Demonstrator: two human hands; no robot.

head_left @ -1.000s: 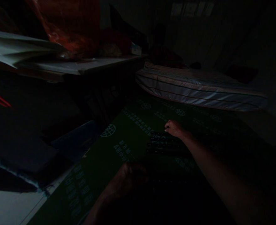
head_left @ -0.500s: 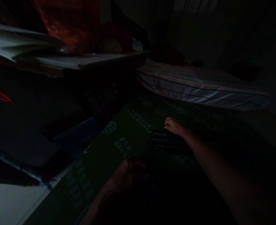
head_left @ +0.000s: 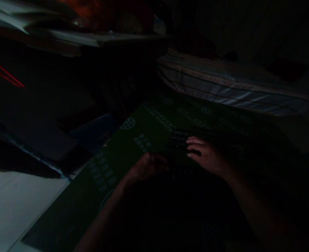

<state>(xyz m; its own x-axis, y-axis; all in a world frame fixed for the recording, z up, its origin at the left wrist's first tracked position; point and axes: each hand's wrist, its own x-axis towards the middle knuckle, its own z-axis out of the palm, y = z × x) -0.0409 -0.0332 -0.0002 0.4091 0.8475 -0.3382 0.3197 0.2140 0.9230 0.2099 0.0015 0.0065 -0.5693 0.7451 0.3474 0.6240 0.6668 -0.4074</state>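
The scene is very dark. My left hand [head_left: 153, 164] is closed, its fingers curled at the left end of a dark strip with a row of small light dots [head_left: 190, 171]. What this strip is made for I cannot make out. My right hand [head_left: 205, 154] has its fingers stretched out and partly spread, close to the left ends of several black rod-like strips [head_left: 177, 138] lying side by side. Whether its fingertips touch them is hard to see. Both hands are above a green board [head_left: 125, 154] printed with pale characters and globe marks.
Beyond the board lies a striped mattress [head_left: 222, 89]. At the upper left a table [head_left: 112, 38] carries papers and an orange bag [head_left: 91, 14]. A blue box-like thing [head_left: 94, 133] stands under it. Pale floor [head_left: 18, 196] shows at lower left, and a red cord [head_left: 6, 73] hangs above.
My right hand has come nearer and its closed fingers have opened out beside the black strips. My left hand stays closed at the dotted strip's end. The view has tilted down.
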